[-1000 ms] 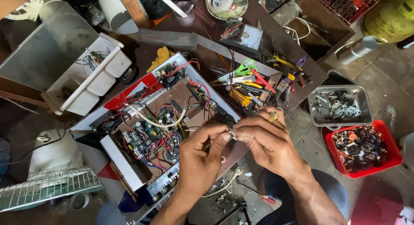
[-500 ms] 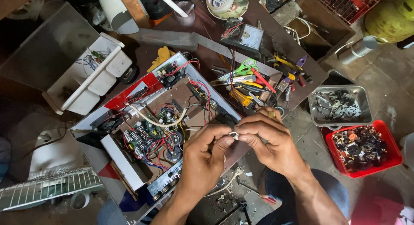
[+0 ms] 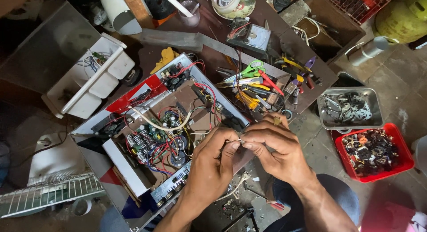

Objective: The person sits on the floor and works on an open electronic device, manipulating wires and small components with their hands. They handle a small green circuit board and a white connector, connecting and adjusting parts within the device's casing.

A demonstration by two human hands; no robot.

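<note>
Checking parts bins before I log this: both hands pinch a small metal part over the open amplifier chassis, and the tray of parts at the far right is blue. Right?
Not quite. The head view shows the tray at the far right is red, not blue. The rest holds: the left hand and right hand pinch a small metal part over the open amplifier chassis.

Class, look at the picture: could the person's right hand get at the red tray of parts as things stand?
Probably yes. The red tray lies open on the floor to the side of the right hand, with nothing between them, though that hand now pinches a small metal part together with the left hand.
</note>
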